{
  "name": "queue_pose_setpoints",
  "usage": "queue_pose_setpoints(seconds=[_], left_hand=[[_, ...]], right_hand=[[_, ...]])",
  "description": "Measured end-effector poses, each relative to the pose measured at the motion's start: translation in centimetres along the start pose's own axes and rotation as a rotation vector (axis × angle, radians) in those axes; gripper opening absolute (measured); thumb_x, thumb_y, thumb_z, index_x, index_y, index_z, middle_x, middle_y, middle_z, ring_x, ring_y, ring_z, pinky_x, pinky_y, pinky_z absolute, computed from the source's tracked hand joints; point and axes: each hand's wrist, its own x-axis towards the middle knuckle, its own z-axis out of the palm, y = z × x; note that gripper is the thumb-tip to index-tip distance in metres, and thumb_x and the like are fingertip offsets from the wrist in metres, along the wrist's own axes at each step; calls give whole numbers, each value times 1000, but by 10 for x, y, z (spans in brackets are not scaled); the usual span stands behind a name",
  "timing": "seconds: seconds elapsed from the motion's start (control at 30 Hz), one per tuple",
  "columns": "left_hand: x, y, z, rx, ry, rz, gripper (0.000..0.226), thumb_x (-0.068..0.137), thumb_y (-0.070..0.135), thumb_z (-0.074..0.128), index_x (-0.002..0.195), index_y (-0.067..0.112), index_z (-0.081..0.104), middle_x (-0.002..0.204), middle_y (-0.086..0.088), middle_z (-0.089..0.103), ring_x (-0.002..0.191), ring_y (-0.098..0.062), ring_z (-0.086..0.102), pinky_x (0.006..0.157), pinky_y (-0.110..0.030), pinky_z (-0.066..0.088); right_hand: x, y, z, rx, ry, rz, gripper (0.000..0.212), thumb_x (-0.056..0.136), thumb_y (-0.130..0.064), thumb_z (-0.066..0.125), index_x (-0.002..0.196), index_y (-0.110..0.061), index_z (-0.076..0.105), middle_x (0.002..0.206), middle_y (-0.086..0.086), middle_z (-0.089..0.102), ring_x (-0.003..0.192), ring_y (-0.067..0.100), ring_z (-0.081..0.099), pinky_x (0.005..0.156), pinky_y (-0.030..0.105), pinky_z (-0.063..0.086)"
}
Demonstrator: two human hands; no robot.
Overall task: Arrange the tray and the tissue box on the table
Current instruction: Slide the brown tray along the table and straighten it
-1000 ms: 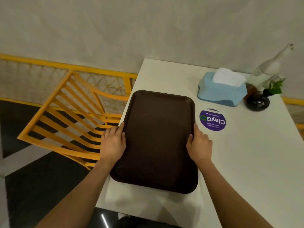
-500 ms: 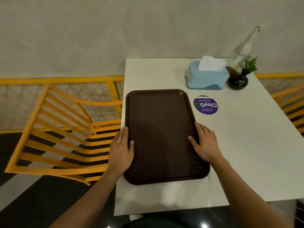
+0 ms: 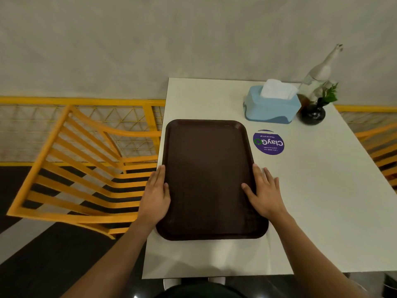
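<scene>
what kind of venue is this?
Probably a food court or canteen: a brown serving tray on a white table, a "ClayGO" clean-as-you-go sticker, and a blue tissue box by a yellow slatted chair.

Hands (image 3: 156,195) (image 3: 264,193) flat beside brown tray (image 3: 207,177)

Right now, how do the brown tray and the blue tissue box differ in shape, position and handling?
The tray is flat, dark brown and empty; the tissue box is tall, light blue, with white tissue sticking out on top. The tray lies at the table's left edge; the tissue box sits farther back. The left hand and right hand flank the tray; the tissue box is untouched. Both rest on the table.
</scene>
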Motion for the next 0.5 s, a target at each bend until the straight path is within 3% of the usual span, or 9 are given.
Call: queue_pose_setpoints(seconds=[0.5], left_hand=[[-8, 0, 2, -31, -7, 3, 59, 107, 27, 35, 161, 23, 12, 167, 3, 18, 154, -17, 9, 123, -35, 13]], right_hand=[[-11, 4, 0, 30, 1, 15, 77, 98, -63, 33, 160, -25, 7, 165, 3, 23, 152, 28, 9, 121, 56, 5]])
